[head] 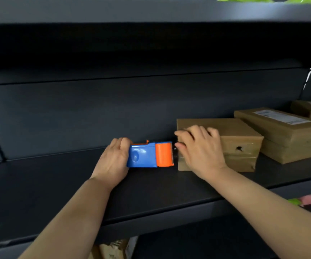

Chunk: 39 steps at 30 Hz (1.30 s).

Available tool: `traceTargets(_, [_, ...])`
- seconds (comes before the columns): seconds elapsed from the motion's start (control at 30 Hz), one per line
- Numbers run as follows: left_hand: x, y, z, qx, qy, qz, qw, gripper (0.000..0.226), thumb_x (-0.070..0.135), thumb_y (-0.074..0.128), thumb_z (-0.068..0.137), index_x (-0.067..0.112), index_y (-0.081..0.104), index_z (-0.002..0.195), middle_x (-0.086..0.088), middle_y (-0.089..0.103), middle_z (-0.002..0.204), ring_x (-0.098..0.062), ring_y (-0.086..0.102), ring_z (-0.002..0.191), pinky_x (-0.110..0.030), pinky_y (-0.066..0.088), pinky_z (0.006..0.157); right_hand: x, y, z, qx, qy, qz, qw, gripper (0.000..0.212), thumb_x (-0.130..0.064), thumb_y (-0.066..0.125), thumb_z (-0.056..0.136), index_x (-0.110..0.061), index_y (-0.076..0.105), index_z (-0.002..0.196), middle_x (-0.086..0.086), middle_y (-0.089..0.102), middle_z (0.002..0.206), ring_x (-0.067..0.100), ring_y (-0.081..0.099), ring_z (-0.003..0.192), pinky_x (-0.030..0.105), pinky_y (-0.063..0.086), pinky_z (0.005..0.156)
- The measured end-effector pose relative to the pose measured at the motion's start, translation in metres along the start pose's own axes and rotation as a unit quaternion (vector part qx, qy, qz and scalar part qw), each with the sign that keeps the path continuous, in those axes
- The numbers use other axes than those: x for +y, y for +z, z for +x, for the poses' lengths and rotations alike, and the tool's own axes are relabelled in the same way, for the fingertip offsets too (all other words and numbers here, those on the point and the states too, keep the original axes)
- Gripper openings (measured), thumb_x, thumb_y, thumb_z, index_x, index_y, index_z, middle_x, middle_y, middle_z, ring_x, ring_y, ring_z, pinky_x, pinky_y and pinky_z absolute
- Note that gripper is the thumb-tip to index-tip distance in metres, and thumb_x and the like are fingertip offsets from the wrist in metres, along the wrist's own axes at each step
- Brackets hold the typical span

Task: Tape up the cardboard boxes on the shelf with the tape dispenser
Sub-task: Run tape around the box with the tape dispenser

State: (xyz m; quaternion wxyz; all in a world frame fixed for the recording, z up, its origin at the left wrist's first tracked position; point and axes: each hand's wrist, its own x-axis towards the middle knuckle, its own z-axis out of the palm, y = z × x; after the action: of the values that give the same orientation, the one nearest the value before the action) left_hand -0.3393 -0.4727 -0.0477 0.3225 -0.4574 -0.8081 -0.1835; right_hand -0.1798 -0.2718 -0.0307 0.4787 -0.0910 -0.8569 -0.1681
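A blue and orange tape dispenser (151,155) lies on the dark shelf (57,184), its toothed orange end against the left face of a brown cardboard box (242,144). My left hand (113,159) grips the dispenser's blue rear end. My right hand (199,146) rests on the box's left top corner, fingers curled over the edge and thumb close to the dispenser's blade. Clear tape shows on the box's front face around a small hole.
Two more flat cardboard boxes (281,131) with white labels sit to the right on the same shelf. Another shelf board (151,10) hangs overhead. Cardboard (113,249) and pink and green items (309,200) lie on the level below.
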Motion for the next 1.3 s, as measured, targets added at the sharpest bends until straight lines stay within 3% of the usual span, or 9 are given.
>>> traceTargets(0.17, [0.007,-0.009,0.003,-0.017,0.053,-0.057,0.997,0.050,-0.013,0.064,0.062,0.010,0.059,0.107,-0.006,0.055,0.095,-0.022,0.050,0.089,-0.028,0.040,0.080,0.025,-0.019,-0.003,-0.128,-0.003,0.092,0.988,0.050,-0.060,0.043,0.086,-0.032,0.052,0.126,-0.010,0.054,0.133,0.016,0.050,0.120,0.032,0.024,0.091])
traceTargets(0.33, [-0.007,-0.013,0.004,0.023,0.037,0.071,0.997,0.058,-0.018,0.067,0.043,0.011,0.046,0.088,-0.011,0.052,0.080,-0.034,0.053,0.070,-0.038,0.043,0.065,0.031,-0.028,0.001,-0.193,0.010,0.123,0.973,0.070,-0.080,0.043,0.068,-0.040,0.045,0.126,-0.017,0.052,0.133,0.012,0.048,0.116,0.029,0.022,0.088])
traceTargets(0.6, [0.001,-0.030,0.007,-0.005,0.032,0.210,0.977,0.055,-0.016,0.069,0.039,0.005,0.050,0.086,-0.014,0.052,0.077,-0.035,0.052,0.067,-0.043,0.046,0.059,0.028,-0.035,0.005,-0.201,0.023,0.128,0.971,0.062,-0.058,0.069,0.076,-0.041,0.045,0.130,-0.016,0.051,0.134,0.014,0.046,0.121,0.033,0.023,0.096])
traceTargets(0.77, [0.020,-0.045,0.010,-0.015,0.023,0.304,0.952,0.059,-0.010,0.071,0.041,0.009,0.041,0.088,-0.013,0.050,0.073,-0.033,0.051,0.064,-0.040,0.040,0.059,0.011,-0.031,0.001,-0.148,0.053,0.084,0.984,0.058,-0.050,0.079,0.069,-0.036,0.056,0.120,-0.011,0.062,0.114,0.018,0.055,0.104,0.034,0.026,0.086])
traceTargets(0.83, [0.036,-0.048,0.012,-0.052,0.032,0.354,0.933,0.054,0.001,0.074,0.054,0.013,0.037,0.092,-0.007,0.052,0.080,-0.027,0.054,0.071,-0.037,0.037,0.063,0.003,-0.029,0.002,-0.122,0.067,0.059,0.988,0.057,-0.046,0.083,0.063,-0.033,0.060,0.113,-0.009,0.064,0.105,0.020,0.057,0.097,0.035,0.024,0.082])
traceTargets(0.97, [0.074,-0.055,0.023,-0.108,0.010,0.445,0.889,0.013,0.017,0.051,0.092,0.017,0.041,0.101,-0.001,0.054,0.094,-0.020,0.055,0.086,-0.031,0.035,0.070,-0.011,-0.029,0.005,-0.115,0.079,0.035,0.990,0.055,-0.041,0.084,0.063,-0.027,0.061,0.111,-0.004,0.064,0.105,0.023,0.055,0.100,0.040,0.031,0.083])
traceTargets(1.03, [0.076,-0.057,0.029,-0.182,-0.083,0.473,0.858,0.023,0.015,0.052,0.091,0.013,0.039,0.110,-0.007,0.053,0.109,-0.023,0.054,0.099,-0.032,0.037,0.074,-0.015,-0.032,0.001,-0.093,0.079,0.042,0.992,0.054,-0.038,0.086,0.059,-0.027,0.062,0.106,-0.005,0.064,0.102,0.023,0.056,0.097,0.040,0.030,0.082])
traceTargets(1.13, [0.068,-0.054,0.026,-0.225,-0.217,0.412,0.856,0.044,0.027,0.065,0.087,0.011,0.040,0.119,-0.008,0.053,0.118,-0.024,0.054,0.108,-0.032,0.041,0.076,-0.011,-0.033,-0.006,-0.068,0.059,0.073,0.993,0.057,-0.038,0.087,0.058,-0.030,0.062,0.108,-0.008,0.065,0.104,0.020,0.057,0.096,0.038,0.027,0.084])
traceTargets(1.3, [0.075,-0.028,0.011,-0.180,-0.216,0.314,0.907,0.079,0.073,0.060,0.074,0.011,0.040,0.118,-0.006,0.051,0.116,-0.023,0.052,0.105,-0.032,0.043,0.079,0.009,-0.032,0.005,-0.142,0.040,0.128,0.981,0.066,-0.053,0.078,0.069,-0.037,0.052,0.127,-0.013,0.062,0.119,0.016,0.054,0.111,0.036,0.033,0.091])
